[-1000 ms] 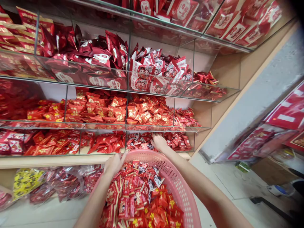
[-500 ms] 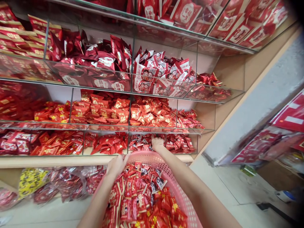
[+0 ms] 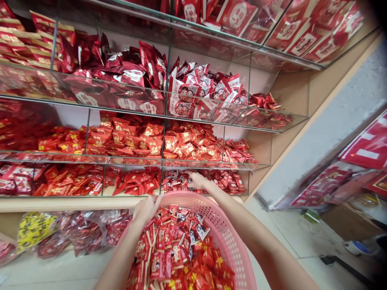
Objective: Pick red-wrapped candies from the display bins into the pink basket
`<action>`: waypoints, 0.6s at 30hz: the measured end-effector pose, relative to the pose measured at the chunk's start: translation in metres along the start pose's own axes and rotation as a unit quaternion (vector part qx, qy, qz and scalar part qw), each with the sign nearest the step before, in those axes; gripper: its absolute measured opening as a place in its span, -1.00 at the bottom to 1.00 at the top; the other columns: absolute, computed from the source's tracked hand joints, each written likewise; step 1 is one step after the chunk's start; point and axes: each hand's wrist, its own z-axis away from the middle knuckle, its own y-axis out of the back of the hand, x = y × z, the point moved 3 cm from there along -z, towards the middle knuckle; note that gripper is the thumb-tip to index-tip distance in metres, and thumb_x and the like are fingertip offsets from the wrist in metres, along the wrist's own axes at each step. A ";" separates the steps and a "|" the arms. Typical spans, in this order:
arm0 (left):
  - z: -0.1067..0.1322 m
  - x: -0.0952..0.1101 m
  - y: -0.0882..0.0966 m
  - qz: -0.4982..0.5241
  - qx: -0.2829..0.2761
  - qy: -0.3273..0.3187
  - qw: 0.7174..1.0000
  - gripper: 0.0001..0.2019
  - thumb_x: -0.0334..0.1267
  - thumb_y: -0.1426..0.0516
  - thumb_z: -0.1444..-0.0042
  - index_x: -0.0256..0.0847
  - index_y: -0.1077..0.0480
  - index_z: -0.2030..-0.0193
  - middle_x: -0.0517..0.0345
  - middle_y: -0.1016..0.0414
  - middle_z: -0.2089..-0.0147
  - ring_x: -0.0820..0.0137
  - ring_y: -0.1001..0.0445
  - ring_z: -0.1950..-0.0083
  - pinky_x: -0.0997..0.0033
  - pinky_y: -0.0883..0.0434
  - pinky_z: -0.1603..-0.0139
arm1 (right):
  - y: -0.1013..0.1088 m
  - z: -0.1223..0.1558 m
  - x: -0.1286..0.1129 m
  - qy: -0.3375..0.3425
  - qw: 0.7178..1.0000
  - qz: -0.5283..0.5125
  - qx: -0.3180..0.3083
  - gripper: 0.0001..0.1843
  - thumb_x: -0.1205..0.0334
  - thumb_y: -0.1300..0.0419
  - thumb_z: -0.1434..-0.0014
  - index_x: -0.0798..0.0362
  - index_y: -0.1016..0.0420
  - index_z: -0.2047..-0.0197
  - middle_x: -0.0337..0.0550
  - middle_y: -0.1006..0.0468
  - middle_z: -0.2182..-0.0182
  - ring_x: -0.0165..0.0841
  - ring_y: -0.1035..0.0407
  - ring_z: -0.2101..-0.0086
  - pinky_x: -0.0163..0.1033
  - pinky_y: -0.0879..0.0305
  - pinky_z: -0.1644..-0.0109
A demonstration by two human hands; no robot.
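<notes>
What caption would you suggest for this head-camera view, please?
Left hand at a pink basket of red packets, right hand in a glass display bin.

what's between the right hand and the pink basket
In the head view, the lowest bin's glass front and the pale wooden shelf edge lie between the right hand and the pink basket.

No wording reads clearly. The red packets (image 3: 157, 266) in the basket (image 3: 229, 245) carry gold Chinese characters, possibly 囍, but too small to be sure. The top red bags (image 3: 237, 16) bear white round badges with red characters, also illegible.
</notes>
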 end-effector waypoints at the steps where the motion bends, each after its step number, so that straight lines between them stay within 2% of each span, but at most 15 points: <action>1: 0.000 0.000 0.000 0.000 -0.002 0.002 1.000 -0.34 0.21 0.32 -0.10 -0.19 -0.45 0.33 -0.13 -0.54 0.29 0.13 -0.49 0.20 0.25 -0.32 0.20 | -0.007 -0.001 0.001 0.015 1.000 -0.008 -0.008 -0.24 0.19 -0.21 0.05 -0.02 -0.07 -0.22 -0.08 -0.39 -0.02 -0.27 -0.32 0.04 -0.30 -0.23 0.05; 5: 0.000 -0.001 -0.002 -0.001 -0.007 0.002 1.000 -0.32 0.24 0.33 -0.08 -0.18 -0.45 0.33 -0.12 -0.54 0.29 0.12 -0.49 0.20 0.25 -0.32 0.20 | -0.032 -0.010 0.008 0.034 0.999 -0.020 -0.031 -0.28 0.15 -0.27 0.11 0.07 -0.22 -0.15 0.06 -0.29 -0.08 -0.17 -0.25 -0.02 -0.24 -0.20 0.00; 8: -0.001 -0.002 -0.003 -0.003 -0.006 0.000 1.000 -0.30 0.25 0.35 -0.07 -0.17 -0.44 0.33 -0.11 -0.54 0.30 0.10 -0.49 0.20 0.23 -0.32 0.21 | -0.044 -0.018 0.012 0.030 0.998 -0.021 -0.049 -0.28 0.07 -0.30 0.16 0.11 -0.30 -0.09 0.12 -0.32 -0.04 -0.08 -0.24 -0.02 -0.16 -0.20 -0.01; 14: -0.002 -0.003 -0.004 -0.006 -0.008 0.005 1.000 -0.31 0.23 0.37 -0.09 -0.14 -0.44 0.31 -0.09 -0.54 0.29 0.12 -0.49 0.19 0.24 -0.33 0.20 | -0.047 -0.026 0.012 0.021 0.997 -0.028 -0.070 -0.17 0.06 -0.37 0.27 0.08 -0.26 -0.10 0.09 -0.37 -0.01 -0.10 -0.30 0.04 -0.20 -0.24 0.05; 18: -0.002 -0.003 -0.004 -0.008 -0.009 0.009 1.000 -0.32 0.22 0.35 -0.09 -0.16 -0.44 0.31 -0.09 -0.54 0.28 0.15 -0.49 0.19 0.26 -0.33 0.19 | -0.044 -0.023 0.009 0.026 0.998 -0.034 -0.045 -0.26 0.08 -0.33 0.19 0.06 -0.27 -0.09 0.05 -0.38 -0.01 -0.16 -0.30 0.03 -0.24 -0.21 0.03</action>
